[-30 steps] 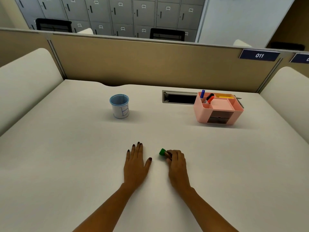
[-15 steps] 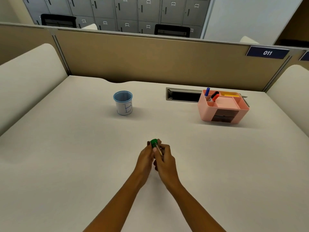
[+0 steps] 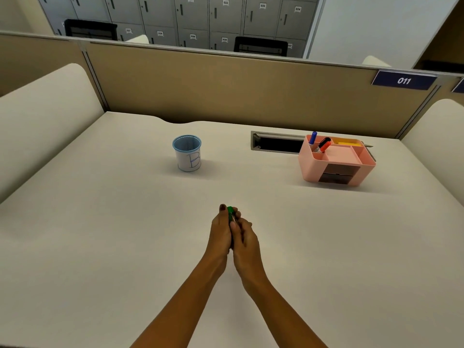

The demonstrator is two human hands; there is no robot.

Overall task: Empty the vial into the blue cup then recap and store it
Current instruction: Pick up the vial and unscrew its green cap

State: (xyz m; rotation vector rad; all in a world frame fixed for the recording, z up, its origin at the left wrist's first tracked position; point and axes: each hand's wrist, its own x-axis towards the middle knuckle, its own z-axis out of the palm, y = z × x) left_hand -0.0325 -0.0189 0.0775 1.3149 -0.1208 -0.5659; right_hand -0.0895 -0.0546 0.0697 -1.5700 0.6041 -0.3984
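Hands, left and right, clasp green-capped vial together above table.

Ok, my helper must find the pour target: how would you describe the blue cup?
On the white desk, look left of the pink organizer. The blue cup stands alone, upright, with a blue mesh rim and a handwritten B.
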